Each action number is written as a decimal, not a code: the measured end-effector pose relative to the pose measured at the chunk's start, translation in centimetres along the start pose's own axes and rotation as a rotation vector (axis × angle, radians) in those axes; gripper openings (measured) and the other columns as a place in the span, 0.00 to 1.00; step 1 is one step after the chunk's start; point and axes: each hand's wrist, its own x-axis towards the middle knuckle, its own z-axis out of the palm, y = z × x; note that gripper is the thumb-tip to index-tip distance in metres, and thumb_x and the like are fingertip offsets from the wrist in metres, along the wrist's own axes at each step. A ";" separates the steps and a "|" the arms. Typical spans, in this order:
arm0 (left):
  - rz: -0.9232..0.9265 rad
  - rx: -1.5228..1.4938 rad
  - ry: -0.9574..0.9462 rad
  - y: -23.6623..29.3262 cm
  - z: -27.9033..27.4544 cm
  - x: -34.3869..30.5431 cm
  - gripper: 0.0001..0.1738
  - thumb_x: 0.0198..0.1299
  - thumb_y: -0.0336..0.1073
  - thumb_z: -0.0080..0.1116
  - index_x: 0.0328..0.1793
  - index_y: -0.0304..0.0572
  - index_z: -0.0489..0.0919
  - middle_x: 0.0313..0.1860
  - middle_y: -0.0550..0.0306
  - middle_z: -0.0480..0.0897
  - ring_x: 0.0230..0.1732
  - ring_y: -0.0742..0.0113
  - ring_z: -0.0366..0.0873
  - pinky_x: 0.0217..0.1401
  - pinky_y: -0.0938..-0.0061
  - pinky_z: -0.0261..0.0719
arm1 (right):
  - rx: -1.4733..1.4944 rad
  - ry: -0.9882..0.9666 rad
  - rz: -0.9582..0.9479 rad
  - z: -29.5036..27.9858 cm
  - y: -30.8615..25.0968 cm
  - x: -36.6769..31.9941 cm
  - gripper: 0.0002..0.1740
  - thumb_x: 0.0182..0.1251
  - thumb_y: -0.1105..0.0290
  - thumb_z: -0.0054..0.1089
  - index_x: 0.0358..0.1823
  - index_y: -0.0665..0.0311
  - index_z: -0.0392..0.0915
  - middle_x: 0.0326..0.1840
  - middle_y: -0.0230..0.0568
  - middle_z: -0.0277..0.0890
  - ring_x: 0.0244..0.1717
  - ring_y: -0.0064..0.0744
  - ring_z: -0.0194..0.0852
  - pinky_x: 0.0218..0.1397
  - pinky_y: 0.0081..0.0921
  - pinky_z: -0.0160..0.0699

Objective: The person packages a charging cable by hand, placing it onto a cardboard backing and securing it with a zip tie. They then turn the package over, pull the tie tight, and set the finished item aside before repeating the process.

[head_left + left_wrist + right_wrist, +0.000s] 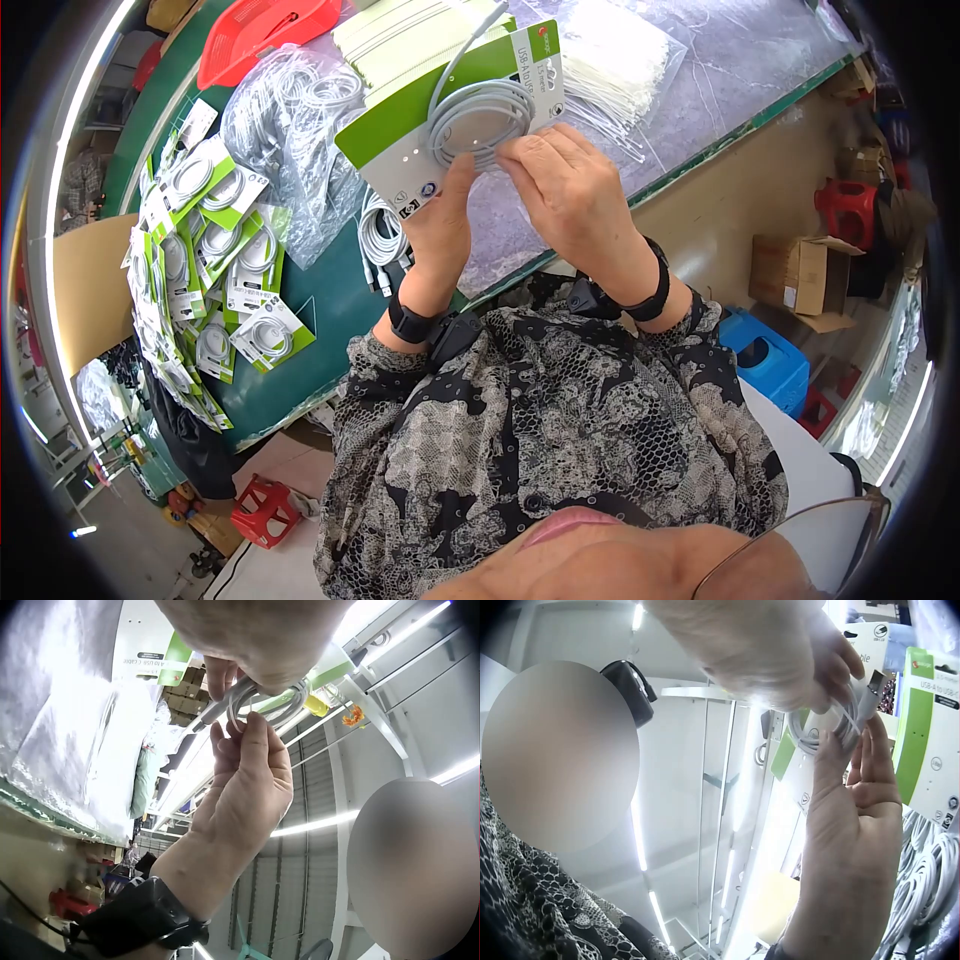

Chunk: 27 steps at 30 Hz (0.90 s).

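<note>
A green-and-white printed card point(375, 157), marked USB-A to USB, is held up over the near table edge with a coiled light-grey cable point(482, 112) against its face. My left hand point(438, 228) grips card and coil from below, thumb on the coil. At the coil's lower right, my right hand point(578, 185) pinches a thin white tie looped round the strands. The right wrist view shows the left hand's thumb point(829, 761) on the coil and a metal USB plug point(875, 684) sticking out beside it. The right fingertips are partly hidden there.
Behind the card lies a stack of cards point(390, 55), with a bag of white ties point(625, 60) to its right. Left are a plastic bag of cables point(290, 105), a pile of carded cables point(215, 245) and a red tray point(225, 45). Loose cables point(378, 235) lie near the left wrist.
</note>
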 end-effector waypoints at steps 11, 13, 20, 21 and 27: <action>0.042 0.094 0.049 -0.1 -0.2 -0.2 0.18 0.57 0.24 0.62 0.54 0.34 0.73 0.47 0.58 0.79 0.46 0.72 0.76 0.49 0.77 0.75 | -0.004 -0.010 0.005 0.4 -0.3 0.2 0.07 0.54 0.81 0.62 0.35 0.66 0.76 0.30 0.41 0.76 0.32 0.42 0.74 0.35 0.33 0.74; 0.068 0.111 0.043 -0.1 -0.2 -0.2 0.18 0.56 0.23 0.63 0.53 0.34 0.73 0.47 0.58 0.79 0.45 0.72 0.76 0.49 0.77 0.75 | -0.005 -0.009 0.000 0.4 -0.2 0.2 0.08 0.54 0.81 0.62 0.35 0.66 0.77 0.30 0.42 0.76 0.32 0.43 0.74 0.34 0.33 0.74; 0.166 0.229 0.027 -0.2 -0.2 -0.5 0.18 0.55 0.22 0.63 0.53 0.34 0.74 0.46 0.58 0.79 0.45 0.72 0.76 0.47 0.77 0.76 | -0.017 0.022 -0.001 0.8 0.0 0.3 0.08 0.53 0.81 0.62 0.36 0.67 0.77 0.31 0.42 0.75 0.31 0.43 0.74 0.33 0.33 0.74; 0.143 0.197 0.039 -0.2 -0.2 -0.4 0.19 0.55 0.22 0.63 0.53 0.34 0.74 0.46 0.57 0.79 0.45 0.72 0.76 0.47 0.78 0.76 | -0.021 0.039 0.005 1.0 0.1 0.2 0.08 0.53 0.81 0.62 0.35 0.67 0.76 0.32 0.43 0.75 0.31 0.43 0.74 0.33 0.33 0.74; 0.137 0.296 0.053 -0.6 0.0 -0.6 0.19 0.57 0.25 0.63 0.54 0.33 0.73 0.48 0.56 0.78 0.47 0.72 0.76 0.47 0.77 0.77 | -0.049 0.025 0.019 2.2 0.6 0.0 0.08 0.54 0.79 0.63 0.36 0.67 0.76 0.32 0.44 0.72 0.31 0.44 0.74 0.32 0.33 0.74</action>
